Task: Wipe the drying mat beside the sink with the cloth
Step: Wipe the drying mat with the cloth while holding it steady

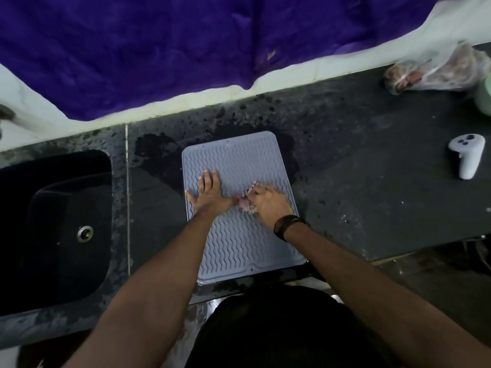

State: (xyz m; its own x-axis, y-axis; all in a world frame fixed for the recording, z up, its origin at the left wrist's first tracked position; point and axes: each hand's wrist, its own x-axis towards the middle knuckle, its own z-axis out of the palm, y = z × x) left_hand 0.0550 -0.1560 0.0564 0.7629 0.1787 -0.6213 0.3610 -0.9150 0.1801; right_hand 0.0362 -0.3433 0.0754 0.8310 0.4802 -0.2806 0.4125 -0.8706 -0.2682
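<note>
A grey ribbed drying mat [239, 235] lies on the dark counter [358, 181], just right of the sink [53, 221]. My left hand [208, 193] presses flat on the mat's left middle, fingers straight and spread. My right hand [268, 201] is curled over a small pinkish cloth [245, 205], bunched on the mat beside my left hand. Most of the cloth is hidden under my fingers. A dark band sits on my right wrist.
Wet patches darken the counter behind and beside the mat. A white handheld controller [466, 156] lies at the right. A clear plastic bag [435, 73] and a pale green container [483, 94] sit at the far right. A purple fabric [186, 49] hangs behind.
</note>
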